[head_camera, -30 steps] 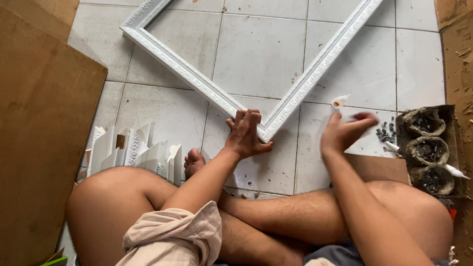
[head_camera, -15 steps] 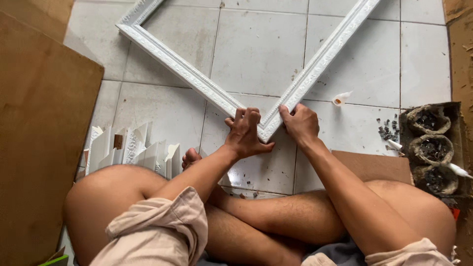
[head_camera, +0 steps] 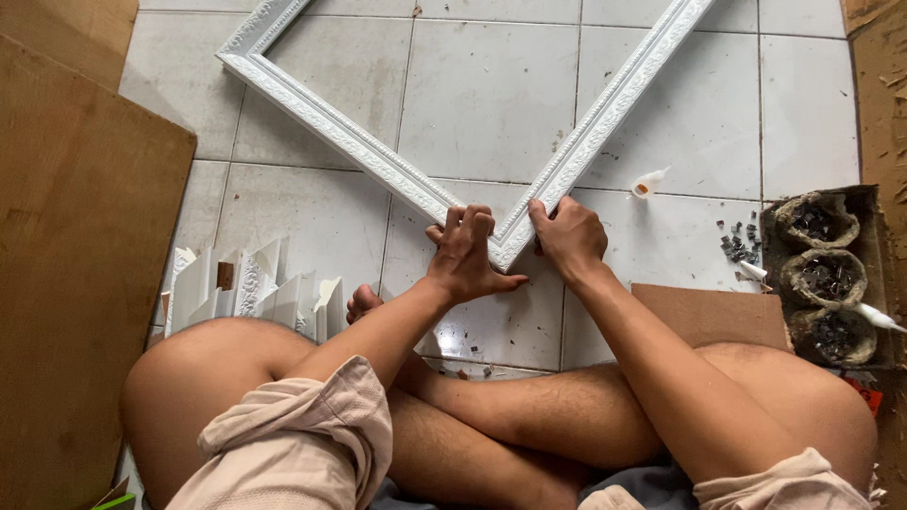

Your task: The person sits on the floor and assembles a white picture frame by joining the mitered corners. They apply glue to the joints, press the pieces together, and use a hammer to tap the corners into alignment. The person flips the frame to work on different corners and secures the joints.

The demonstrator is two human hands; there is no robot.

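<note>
A white ornate picture frame (head_camera: 359,156) lies flat on the grey tiled floor, its near corner pointing at me. My left hand (head_camera: 465,257) presses down on the left moulding at that corner, fingers spread over it. My right hand (head_camera: 570,236) grips the right moulding at the same corner, fingers curled on its outer edge. The two hands sit side by side, almost touching. I sit cross-legged with my knees below the corner.
A small white glue bottle (head_camera: 648,181) lies on the floor to the right. A cardboard box (head_camera: 827,279) with three bowls of small dark metal pieces stands far right. Cut white moulding pieces (head_camera: 250,288) stand at left beside a large brown board (head_camera: 80,255).
My right hand has let go of the small white bottle, which now lies on the floor, and moved left onto the frame's corner. The left hand stays in place.
</note>
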